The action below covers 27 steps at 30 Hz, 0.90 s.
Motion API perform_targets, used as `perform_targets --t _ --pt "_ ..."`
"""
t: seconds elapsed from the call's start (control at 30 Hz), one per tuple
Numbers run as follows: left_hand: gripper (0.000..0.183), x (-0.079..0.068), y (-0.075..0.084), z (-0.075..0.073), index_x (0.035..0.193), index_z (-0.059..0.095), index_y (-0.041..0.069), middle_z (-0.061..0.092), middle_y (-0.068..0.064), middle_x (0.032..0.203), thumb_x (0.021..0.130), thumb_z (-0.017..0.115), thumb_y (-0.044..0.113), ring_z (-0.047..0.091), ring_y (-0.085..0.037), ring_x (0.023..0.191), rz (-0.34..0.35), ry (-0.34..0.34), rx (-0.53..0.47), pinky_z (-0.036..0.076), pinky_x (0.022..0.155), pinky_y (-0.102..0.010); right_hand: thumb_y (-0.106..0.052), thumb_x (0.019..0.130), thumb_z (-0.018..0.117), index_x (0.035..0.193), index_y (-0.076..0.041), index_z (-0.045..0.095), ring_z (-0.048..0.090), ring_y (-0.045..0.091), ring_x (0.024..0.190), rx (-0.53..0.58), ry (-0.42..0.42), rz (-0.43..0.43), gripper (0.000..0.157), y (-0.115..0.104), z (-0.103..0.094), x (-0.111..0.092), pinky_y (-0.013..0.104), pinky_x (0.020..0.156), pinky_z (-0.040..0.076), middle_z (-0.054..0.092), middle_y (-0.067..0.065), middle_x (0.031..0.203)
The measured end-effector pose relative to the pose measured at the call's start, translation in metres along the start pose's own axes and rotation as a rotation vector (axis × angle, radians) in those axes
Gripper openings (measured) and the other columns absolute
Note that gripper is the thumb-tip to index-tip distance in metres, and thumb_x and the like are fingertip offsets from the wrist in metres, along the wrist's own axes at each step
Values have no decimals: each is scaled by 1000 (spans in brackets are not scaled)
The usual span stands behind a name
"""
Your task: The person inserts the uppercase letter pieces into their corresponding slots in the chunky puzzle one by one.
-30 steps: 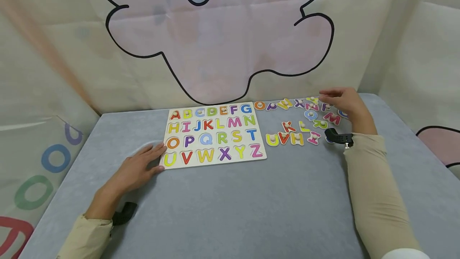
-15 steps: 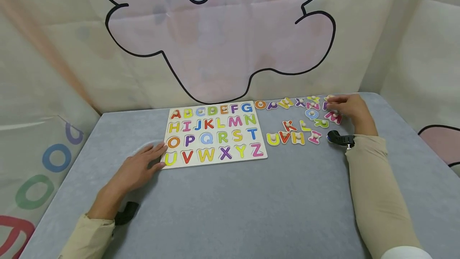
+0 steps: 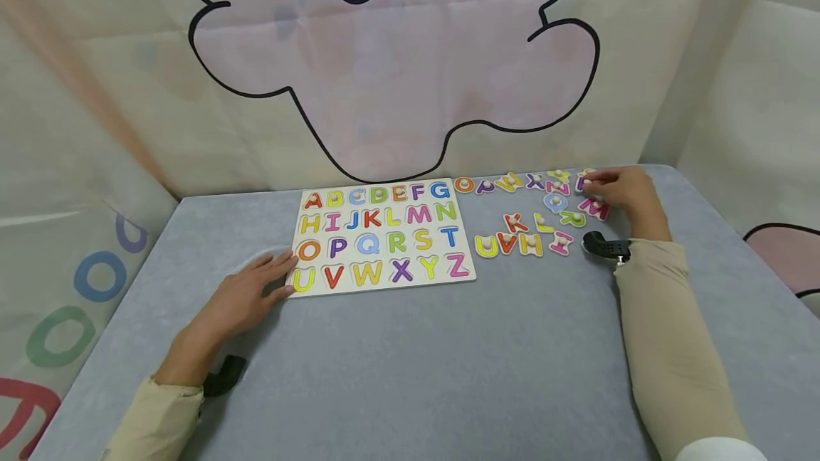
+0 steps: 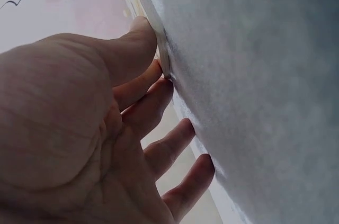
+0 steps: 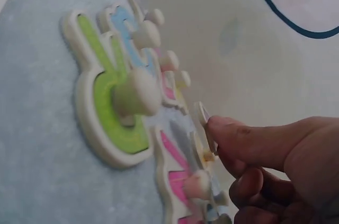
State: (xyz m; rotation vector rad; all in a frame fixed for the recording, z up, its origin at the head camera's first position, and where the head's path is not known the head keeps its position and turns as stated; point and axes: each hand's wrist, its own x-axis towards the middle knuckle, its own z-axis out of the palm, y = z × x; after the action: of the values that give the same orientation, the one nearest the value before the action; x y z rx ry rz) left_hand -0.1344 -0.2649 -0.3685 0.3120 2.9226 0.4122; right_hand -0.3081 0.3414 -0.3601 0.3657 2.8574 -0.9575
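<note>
A white alphabet puzzle board [image 3: 349, 260] lies at the back of the table, with knobbed letters in its top row from A to E. Along its left edge rests my left hand [image 3: 240, 303], fingers extended; in the left wrist view the thumb [image 4: 142, 33] touches the board's edge [image 4: 148, 1]. At the back right, my right hand [image 3: 624, 194] pinches a purple letter piece [image 3: 581, 180], which shows nearly edge-on in the right wrist view, thumb against it. Under that hand lies a pink M piece [image 3: 596, 209]. A green R piece [image 5: 106, 102] with a round knob is close by.
Several loose knobbed letters lie right of the board, including an orange O [image 3: 464, 185], a blue Q [image 3: 555, 203], a red K [image 3: 514, 223], a yellow U [image 3: 486, 247] and a pink I [image 3: 561, 242]. A printed fabric wall [image 3: 384, 55] rises behind the blue-grey table [image 3: 416, 375].
My right hand has shifted slightly right and down, its fingers coming onto the purple letter piece, which now sits a little farther back. The left hand stays at the board's edge.
</note>
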Motion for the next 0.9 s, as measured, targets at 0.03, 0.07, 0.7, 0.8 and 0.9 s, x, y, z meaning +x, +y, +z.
perform_targets --t 0.03,0.07,0.7,0.8,0.9 --pt "62 0 0 0 152 39 12 36 -15 160 97 63 27 30 -46 145 2 1 2 33 103 -74 -42 97 63 136 -4 58 44 36 110 12 1 -1 55 -1 -1 -1 36 78 40 52 26 136" --pt "62 1 0 0 152 40 12 36 -15 160 97 63 27 30 -46 145 4 3 4 33 103 -74 -45 96 62 137 -4 57 43 37 111 22 -2 -2 57 -2 -1 -2 36 79 40 51 26 138" --pt "61 0 2 -2 151 41 12 38 -16 158 96 64 27 32 -47 144 3 5 -13 34 102 -73 -36 96 66 129 -8 65 50 36 112 -12 -121 -238 44 -72 22 -27 39 82 43 59 22 127" --pt "62 0 2 -2 151 41 13 38 -15 158 96 65 27 32 -47 144 2 5 -12 35 102 -73 -31 95 68 124 -8 69 53 32 107 -11 -144 -270 38 -84 32 -30 36 80 44 62 20 123" --pt "62 0 3 -3 151 42 12 38 -16 158 96 65 27 32 -47 144 2 4 -14 34 102 -73 -28 93 70 120 -7 71 53 31 104 -23 -157 -308 34 -92 39 -32 34 78 43 66 20 119"
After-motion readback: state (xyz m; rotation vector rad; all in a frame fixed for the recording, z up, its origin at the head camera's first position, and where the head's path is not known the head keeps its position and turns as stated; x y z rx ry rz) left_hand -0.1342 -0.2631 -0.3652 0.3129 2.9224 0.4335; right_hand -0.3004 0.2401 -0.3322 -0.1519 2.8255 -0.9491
